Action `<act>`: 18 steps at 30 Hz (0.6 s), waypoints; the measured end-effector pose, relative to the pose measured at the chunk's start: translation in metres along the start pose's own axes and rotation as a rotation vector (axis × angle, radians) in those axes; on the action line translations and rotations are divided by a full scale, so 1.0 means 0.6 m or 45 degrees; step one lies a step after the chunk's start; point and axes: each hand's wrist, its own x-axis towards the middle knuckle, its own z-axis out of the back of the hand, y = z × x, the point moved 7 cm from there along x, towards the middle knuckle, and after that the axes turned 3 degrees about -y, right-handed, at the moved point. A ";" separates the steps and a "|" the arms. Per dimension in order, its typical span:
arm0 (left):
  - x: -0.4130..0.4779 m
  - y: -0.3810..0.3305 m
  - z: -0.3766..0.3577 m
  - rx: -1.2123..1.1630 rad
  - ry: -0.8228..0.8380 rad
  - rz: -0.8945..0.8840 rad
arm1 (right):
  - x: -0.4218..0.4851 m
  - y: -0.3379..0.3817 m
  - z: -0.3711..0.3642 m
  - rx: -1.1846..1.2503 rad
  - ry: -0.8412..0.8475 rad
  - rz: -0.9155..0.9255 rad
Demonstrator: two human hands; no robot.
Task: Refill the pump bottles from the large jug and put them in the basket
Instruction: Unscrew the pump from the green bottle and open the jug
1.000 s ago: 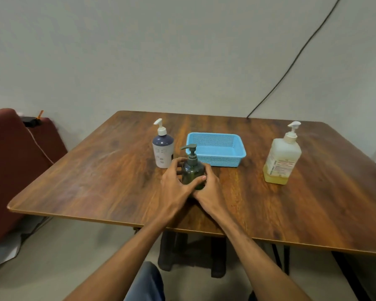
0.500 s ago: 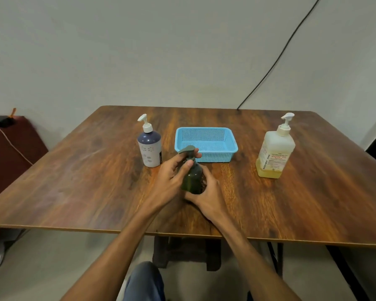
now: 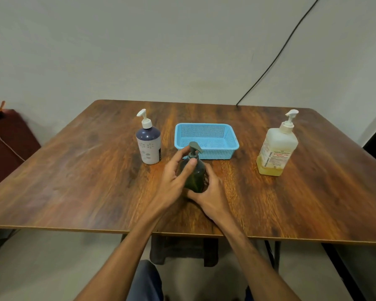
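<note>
Dark green pump bottle (image 3: pixel 194 173) stands upright on the wooden bench (image 3: pixel 74 181), about in the middle and a little toward the near edge, between the two hands. The left hand (image 3: pixel 172 181) pinches its neck under the pump, thumb and fingers curled around it. The right hand (image 3: pixel 213 194) grips the lower body from the right side. The blue basket (image 3: pixel 219 153) is just behind the bottle. A white and navy pump bottle (image 3: pixel 148 146) stands left of the basket. The large jug (image 3: pixel 276 148), with yellow liquid at the bottom, stands toward the right edge, well apart from both hands.
</note>
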 end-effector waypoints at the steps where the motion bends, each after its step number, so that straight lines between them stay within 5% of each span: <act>1: -0.004 -0.002 0.004 -0.005 0.012 -0.035 | 0.001 -0.001 0.000 0.008 0.003 -0.001; 7: 0.005 -0.010 0.026 0.026 -0.204 -0.094 | -0.002 -0.001 0.002 0.011 0.004 -0.002; 13: 0.004 -0.009 0.002 -0.025 0.043 -0.038 | -0.001 -0.005 0.001 0.018 0.006 -0.013; 18: 0.007 -0.018 0.016 0.025 -0.227 -0.089 | -0.002 -0.003 0.002 0.031 -0.001 -0.006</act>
